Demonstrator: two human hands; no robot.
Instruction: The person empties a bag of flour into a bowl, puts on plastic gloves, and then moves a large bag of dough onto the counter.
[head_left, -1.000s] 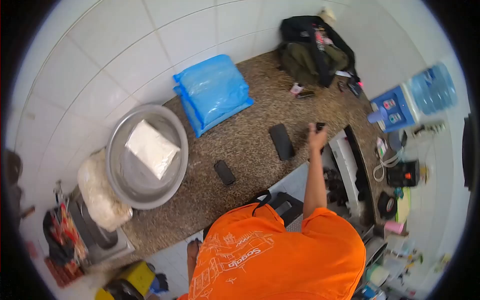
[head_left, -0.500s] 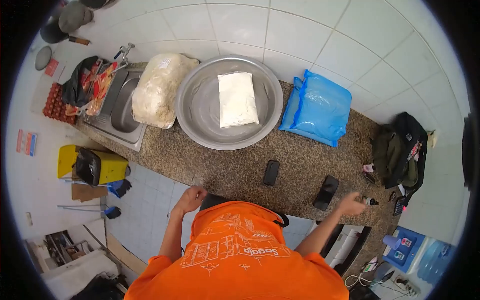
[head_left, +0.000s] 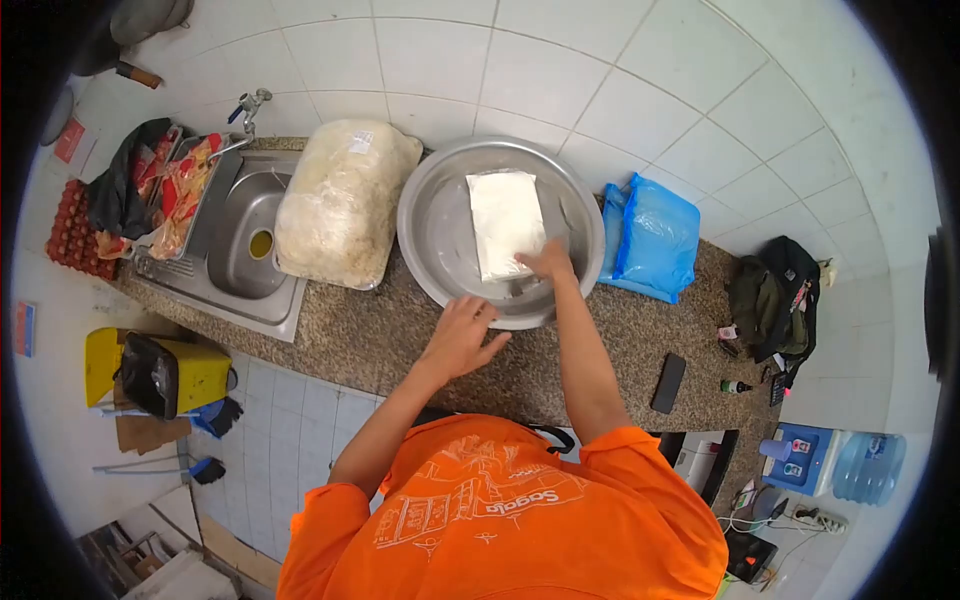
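A wide metal basin (head_left: pixel 425 225) sits on the speckled countertop with a flat white package (head_left: pixel 503 215) lying inside it. My right hand (head_left: pixel 550 262) reaches over the basin, fingers apart, its fingertips right at the package's lower right corner. At the basin's near rim is my left hand (head_left: pixel 463 338), its thumb and fingers spread and nothing in them. A large plastic-wrapped pale bundle (head_left: pixel 340 210) stands left of the basin, and a blue plastic package (head_left: pixel 655 240) lies to its right.
Left of the bundle is a steel sink (head_left: pixel 225 270) with a tap. A black phone (head_left: pixel 668 383), a small bottle (head_left: pixel 737 386) and a dark bag (head_left: pixel 790 290) lie toward the right end of the counter (head_left: pixel 350 330). A yellow bin (head_left: pixel 205 370) stands on the floor.
Both hands have moved up from the counter's front edge to the basin, the right one crossing inward from the right. The view has shifted. My right arm now covers the nearer phone's spot.
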